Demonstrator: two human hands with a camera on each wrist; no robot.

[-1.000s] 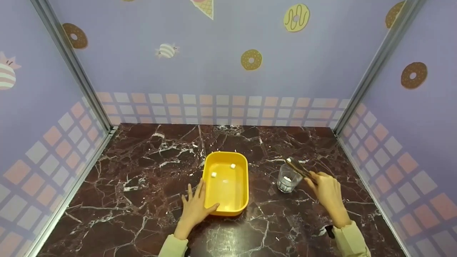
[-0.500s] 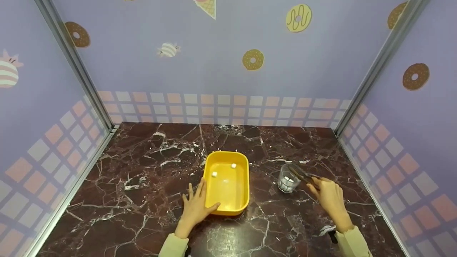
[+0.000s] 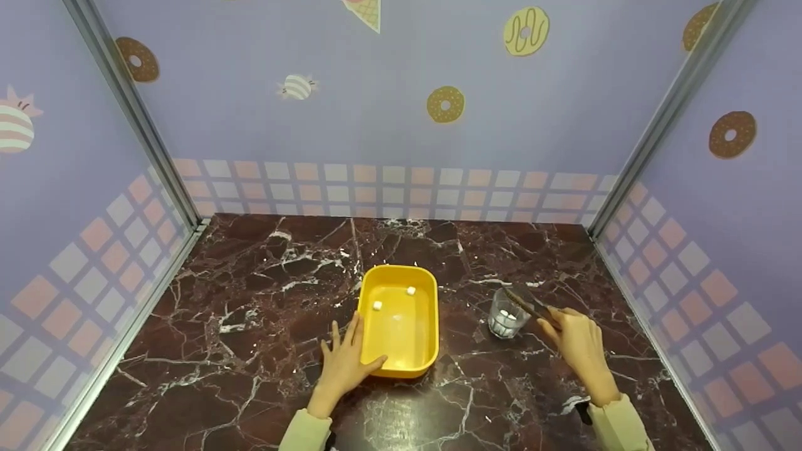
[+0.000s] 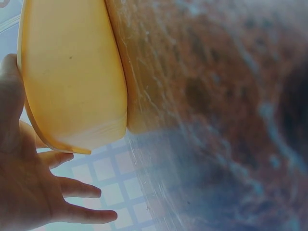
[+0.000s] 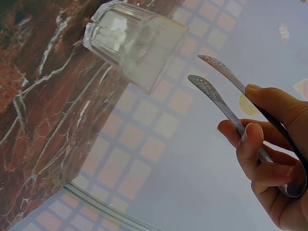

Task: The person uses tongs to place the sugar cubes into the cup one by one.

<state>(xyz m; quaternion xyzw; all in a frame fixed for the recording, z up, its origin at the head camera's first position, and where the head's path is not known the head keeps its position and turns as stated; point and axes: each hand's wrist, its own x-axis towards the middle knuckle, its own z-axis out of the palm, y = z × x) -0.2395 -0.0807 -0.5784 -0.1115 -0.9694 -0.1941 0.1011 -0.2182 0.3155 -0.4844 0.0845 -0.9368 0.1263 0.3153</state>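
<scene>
A yellow plastic box (image 3: 407,338) stands on the table with two small white cubes (image 3: 377,305) lying apart inside it. My left hand (image 3: 343,366) rests on the box's near left edge, fingers straight and spread, thumb over the rim. To the right is a clear glass (image 3: 501,327) holding several white pieces (image 3: 509,315). My right hand (image 3: 579,344) holds metal tongs (image 5: 206,87) with perforated tips between thumb and fingers. In the right wrist view the tips are apart, with nothing between them, just beyond the glass's rim; from the head they overlap the mouth.
The dark red marbled table (image 3: 282,338) has white veins and scattered white specks. Purple walls (image 3: 376,94) with a tile pattern and sweets pictures enclose it at the back and both sides. Metal frame posts (image 3: 664,119) stand at the back corners.
A white cube that was between the tongs' tips over the glass has been let go, and the glass holds more white. The tongs' tips have spread. My left hand stays on the box.
</scene>
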